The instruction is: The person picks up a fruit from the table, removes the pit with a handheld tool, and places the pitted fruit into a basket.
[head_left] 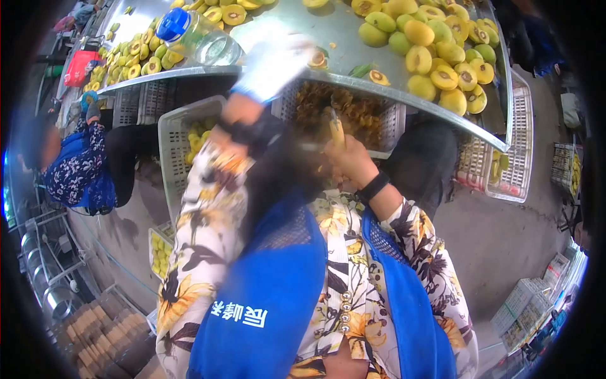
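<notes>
My left hand (273,66), in a white glove with a blue cuff, is smeared by motion over the metal table; its fingers cannot be made out. Close to its fingertips is a cut fruit piece (317,59) with a brownish centre. My bare right hand (351,161) is closed around a small yellow-handled tool (338,131), its short metal tip pointing up, below the table edge. A crate of brown scraps (394,129) stands under that edge. Halved yellow-green fruits, like peaches or apricots (443,77), are heaped on the table's right side.
The metal table (341,31) has a raised rim. On its left lie a blue-capped clear bottle (214,47) and more halved fruit (136,60). White crates (180,139) stand below on the left, others (521,139) on the right. A co-worker (76,158) sits at left.
</notes>
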The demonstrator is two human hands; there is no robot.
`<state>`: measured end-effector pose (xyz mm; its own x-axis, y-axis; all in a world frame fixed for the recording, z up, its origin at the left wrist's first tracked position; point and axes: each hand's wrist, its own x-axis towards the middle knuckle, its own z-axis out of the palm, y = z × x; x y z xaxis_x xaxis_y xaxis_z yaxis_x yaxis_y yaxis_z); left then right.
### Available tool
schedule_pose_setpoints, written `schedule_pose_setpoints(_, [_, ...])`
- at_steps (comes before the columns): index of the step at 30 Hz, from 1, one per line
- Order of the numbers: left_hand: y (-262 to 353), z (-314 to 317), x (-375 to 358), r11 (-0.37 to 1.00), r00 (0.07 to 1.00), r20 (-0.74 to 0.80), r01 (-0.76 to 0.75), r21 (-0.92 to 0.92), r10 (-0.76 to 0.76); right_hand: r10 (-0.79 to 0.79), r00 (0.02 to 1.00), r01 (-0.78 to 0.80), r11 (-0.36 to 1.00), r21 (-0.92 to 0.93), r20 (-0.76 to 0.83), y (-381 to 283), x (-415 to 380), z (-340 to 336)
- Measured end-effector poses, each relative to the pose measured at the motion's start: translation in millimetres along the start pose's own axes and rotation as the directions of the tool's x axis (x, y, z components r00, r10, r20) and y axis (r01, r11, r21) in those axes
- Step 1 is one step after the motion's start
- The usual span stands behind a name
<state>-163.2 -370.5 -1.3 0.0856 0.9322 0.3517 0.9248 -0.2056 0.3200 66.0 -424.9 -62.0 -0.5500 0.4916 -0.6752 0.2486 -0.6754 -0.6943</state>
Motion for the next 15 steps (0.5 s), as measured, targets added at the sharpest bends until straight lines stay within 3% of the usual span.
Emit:
schedule_pose_setpoints(3, [33, 64, 81, 0.99, 0.976, 0.191, -0.124, 0.073, 0.108, -0.061, 0.992, 0.057, 0.998, -0.039, -0.107, 1, -9, -9])
schedule_pose_setpoints(5, [49, 99, 114, 0.996, 0.948, 0.318, -0.047, 0.082, 0.019, -0.104, 0.979, 0.085, 0.99, -0.115, -0.176, -4, -18, -15])
schedule_pose_setpoints(8, [56, 131, 135, 0.962, 0.941, 0.247, 0.182, 0.205, -0.231, -0.105, 0.972, 0.106, 0.994, -0.008, -0.21, -11, -31, -24])
schedule_pose_setpoints(12, [43, 121, 141, 0.966, 0.916, 0.337, 0.153, 0.208, -0.218, -0.124, 0.968, 0.135, 0.99, 0.039, -0.217, -14, -36, -24])
schedule_pose_setpoints(15, [39, 86, 118, 0.928, 0.879, 0.354, 0.367, -0.071, -0.321, -0.279, 0.919, 0.239, 0.956, -0.17, -0.279, -9, -31, -28])
